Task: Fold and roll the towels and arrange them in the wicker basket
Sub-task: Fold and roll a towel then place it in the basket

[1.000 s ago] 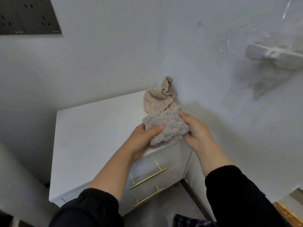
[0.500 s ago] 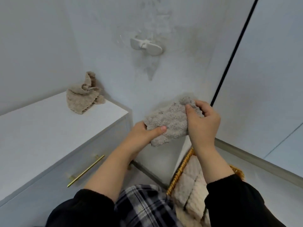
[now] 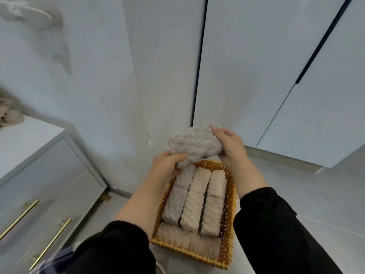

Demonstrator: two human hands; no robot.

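Head view: pale floor (image 3: 316, 194), cupboard doors (image 3: 256, 66) at 1 o'clock. White drawer unit (image 3: 49, 175) at 9 o'clock, crumpled towel (image 3: 9, 117) on top. Wicker basket (image 3: 230, 224) on the floor at 6 o'clock, packed with rolled towels (image 3: 194, 200); left forearm hides its left rim. Grey towel (image 3: 194, 143) held over the basket's far end, left hand (image 3: 167, 163) gripping its 7 o'clock corner, right hand (image 3: 231, 145) clasping its 3 o'clock end.

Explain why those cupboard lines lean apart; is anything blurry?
Head view: the wide-angle lens splays the dark seams between white cupboard doors; the crumpled beige towel at left and white wall hook are smeared; the fluffy grey towel and golden wicker basket look sharper; soft light, faint shadows.
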